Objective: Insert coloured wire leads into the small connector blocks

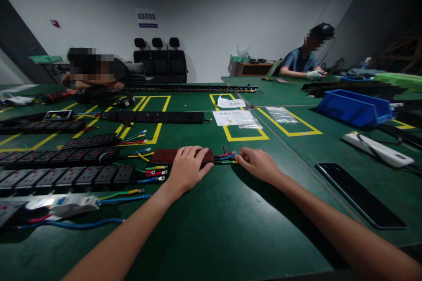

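Observation:
A dark red socket strip (pixel 160 156) lies lengthwise across the green table in front of me. My left hand (pixel 187 167) rests over it, fingers draped across the top and thumb along the near side. From the strip's right end come short red, blue, black and yellow-green wires (pixel 226 156). At their tips my right hand (pixel 259 163) is closed in a pinch; what exactly sits between the fingertips is partly hidden. More wires (pixel 140 155), with yellow sleeves, show at the strip's left end.
Several black socket strips (pixel 66 178) with ring-ended wires fill the left side. Behind lies a long black strip (pixel 153 117). To the right are a phone (pixel 359 194), a white power strip (pixel 377 149) and a blue bin (pixel 354 107). Two people sit across the table.

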Tool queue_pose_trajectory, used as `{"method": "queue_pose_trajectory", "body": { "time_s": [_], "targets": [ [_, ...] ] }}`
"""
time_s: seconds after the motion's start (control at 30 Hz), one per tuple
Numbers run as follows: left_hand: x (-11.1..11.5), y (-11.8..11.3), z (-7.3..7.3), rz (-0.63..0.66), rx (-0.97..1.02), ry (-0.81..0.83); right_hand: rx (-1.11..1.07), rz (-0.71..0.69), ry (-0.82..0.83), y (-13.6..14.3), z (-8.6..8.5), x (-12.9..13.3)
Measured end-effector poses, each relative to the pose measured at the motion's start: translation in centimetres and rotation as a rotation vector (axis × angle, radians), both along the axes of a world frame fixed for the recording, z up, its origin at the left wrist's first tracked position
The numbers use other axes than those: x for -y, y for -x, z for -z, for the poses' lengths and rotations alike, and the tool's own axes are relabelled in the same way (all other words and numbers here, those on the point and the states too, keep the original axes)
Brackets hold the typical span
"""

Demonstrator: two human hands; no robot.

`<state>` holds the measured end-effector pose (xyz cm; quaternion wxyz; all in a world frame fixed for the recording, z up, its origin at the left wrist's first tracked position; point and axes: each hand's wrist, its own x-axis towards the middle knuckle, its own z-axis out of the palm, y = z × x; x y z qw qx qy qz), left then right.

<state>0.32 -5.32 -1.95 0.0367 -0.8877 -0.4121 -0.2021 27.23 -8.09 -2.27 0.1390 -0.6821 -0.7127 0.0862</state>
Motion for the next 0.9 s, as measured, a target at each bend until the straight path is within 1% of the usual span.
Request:
{"method": "queue_pose_trajectory", "body": {
  "time_s": [0.47, 0.9],
  "targets": [
    [-0.07, 0.02, 0.14, 0.003, 0.003, -0.003, 0.001, -0.005, -0.024, 0.01, 0.13, 0.03],
    [-0.01, -0.04, -0.02, 0.000, -0.007, 0.007, 0.004, -0.004, -0.012, -0.14, 0.21, -0.07]
  ]
}}
